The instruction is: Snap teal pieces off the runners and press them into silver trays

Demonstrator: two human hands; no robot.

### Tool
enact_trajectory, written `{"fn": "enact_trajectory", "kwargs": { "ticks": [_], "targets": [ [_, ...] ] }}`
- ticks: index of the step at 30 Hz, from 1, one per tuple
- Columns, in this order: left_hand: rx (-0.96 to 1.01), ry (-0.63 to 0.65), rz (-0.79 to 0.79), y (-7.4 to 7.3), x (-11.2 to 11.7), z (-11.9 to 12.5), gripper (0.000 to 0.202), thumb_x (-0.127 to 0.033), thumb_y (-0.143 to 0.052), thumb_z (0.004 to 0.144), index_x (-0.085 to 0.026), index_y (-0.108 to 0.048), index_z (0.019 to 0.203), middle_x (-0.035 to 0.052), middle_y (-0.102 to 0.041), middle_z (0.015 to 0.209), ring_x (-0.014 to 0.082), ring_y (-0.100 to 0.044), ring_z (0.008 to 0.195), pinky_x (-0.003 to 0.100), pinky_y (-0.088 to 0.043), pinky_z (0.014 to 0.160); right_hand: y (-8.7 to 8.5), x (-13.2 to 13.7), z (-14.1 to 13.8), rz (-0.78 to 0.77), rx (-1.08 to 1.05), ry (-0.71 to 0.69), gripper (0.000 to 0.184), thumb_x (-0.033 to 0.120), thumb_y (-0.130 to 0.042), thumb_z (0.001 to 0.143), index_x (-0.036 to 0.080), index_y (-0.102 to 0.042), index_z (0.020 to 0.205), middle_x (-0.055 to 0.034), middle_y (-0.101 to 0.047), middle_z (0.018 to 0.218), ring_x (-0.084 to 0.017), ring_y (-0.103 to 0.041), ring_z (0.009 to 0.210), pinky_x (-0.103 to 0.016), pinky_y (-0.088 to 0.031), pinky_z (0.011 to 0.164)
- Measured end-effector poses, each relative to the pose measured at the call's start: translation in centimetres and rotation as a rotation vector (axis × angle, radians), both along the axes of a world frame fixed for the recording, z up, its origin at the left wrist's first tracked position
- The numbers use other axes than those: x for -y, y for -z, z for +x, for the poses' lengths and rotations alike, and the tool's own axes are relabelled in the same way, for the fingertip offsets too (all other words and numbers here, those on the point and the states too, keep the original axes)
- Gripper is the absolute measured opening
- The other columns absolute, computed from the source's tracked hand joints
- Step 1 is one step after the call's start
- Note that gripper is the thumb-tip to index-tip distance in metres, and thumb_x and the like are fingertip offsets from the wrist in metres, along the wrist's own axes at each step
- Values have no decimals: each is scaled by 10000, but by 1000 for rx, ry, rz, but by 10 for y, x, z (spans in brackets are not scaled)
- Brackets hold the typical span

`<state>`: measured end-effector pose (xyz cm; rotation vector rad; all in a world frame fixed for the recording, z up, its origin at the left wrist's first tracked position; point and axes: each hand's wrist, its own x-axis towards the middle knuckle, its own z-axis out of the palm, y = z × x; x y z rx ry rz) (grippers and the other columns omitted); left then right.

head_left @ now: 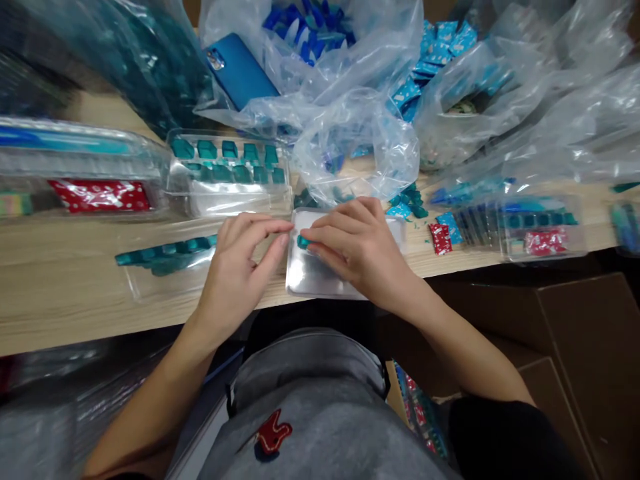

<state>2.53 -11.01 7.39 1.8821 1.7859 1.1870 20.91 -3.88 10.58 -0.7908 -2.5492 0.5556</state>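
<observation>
Head view: holding teal piece (301, 242) pinched between thumb and fingers of right grip (357, 243), over shiny tray (311, 277). Showing left grip (240, 263) slightly parted, nothing visible inside, at tray's edge. Noting clear tray (167, 284) left of left grip, on worktop (65, 287).

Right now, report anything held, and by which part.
The right hand pinches a small teal piece, apparently by its right end; the left hand shows nothing held.
</observation>
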Motion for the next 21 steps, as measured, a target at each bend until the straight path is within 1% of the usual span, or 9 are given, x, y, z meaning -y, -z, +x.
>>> {"fn": "enact_trajectory", "kwargs": {
  "ticks": [3,6,9,11,13,14,17,19,21],
  "targets": [
    [102,-21,-15,3,4,-7,173,-240,-561,925,-275,-668,1056,11,-672,1003,194,-613,928,360,-487,836,-4,0,1,-55,10,-15,151,218,-593,930,233,-723,1005,-35,-748,992,-226,-562,961,-428,-345,953],
    [141,-16,-13,1,8,-12,165,-215,-569,919,-271,-671,1036,11,-679,1019,185,-626,954,335,-508,847,-18,-10,6,-142,-89,-9,181,250,-641,900,252,-717,1064,-42,-736,1069,-235,-606,1013,-417,-417,932],
    [180,-7,-13,-2,15,-13,173,-196,-563,923,-264,-670,1041,8,-686,1023,174,-635,958,314,-519,856,-32,-46,12,-101,-168,140,236,248,-618,908,243,-716,1123,-79,-725,1113,-207,-643,1009,-356,-465,900],
    [179,31,-31,-3,21,-13,168,-190,-549,930,-258,-667,1029,2,-691,992,170,-640,940,305,-527,840,-33,-82,9,-50,-49,241,224,203,-612,884,247,-747,1057,-70,-737,1072,-199,-655,978,-340,-462,868],
    [137,92,-55,-4,26,-10,164,-190,-532,941,-250,-658,1027,1,-691,966,170,-642,926,306,-532,821,-23,-118,-3,-87,183,246,179,186,-625,845,213,-774,940,-37,-751,940,-201,-673,924,-348,-465,820],
    [101,115,-52,-4,26,-9,168,-193,-530,945,-248,-653,1045,5,-691,971,174,-642,931,313,-534,822,-15,-133,-11,-113,303,193,171,182,-634,830,181,-773,930,-30,-745,910,-209,-680,913,-355,-472,806],
    [-63,171,47,-7,18,-4,248,-195,-559,936,-255,-621,1168,44,-690,1096,215,-630,1019,372,-519,896,16,-161,-40,-236,630,201,111,41,-734,685,106,-737,775,-65,-724,796,-268,-694,877,-387,-504,784],
    [-186,251,94,-11,6,-2,311,-176,-564,929,-242,-597,1231,72,-681,1173,250,-606,1086,415,-490,953,33,-166,-54,-325,733,243,115,32,-736,695,84,-674,614,-71,-693,711,-282,-698,881,-382,-510,784],
    [-263,345,75,-15,-8,-3,279,-174,-538,940,-215,-610,1206,86,-694,1137,261,-607,1065,426,-487,939,44,-164,-58,-472,644,275,289,127,-700,788,74,-612,518,-58,-662,645,-225,-703,838,-309,-510,743]
  ]
}}
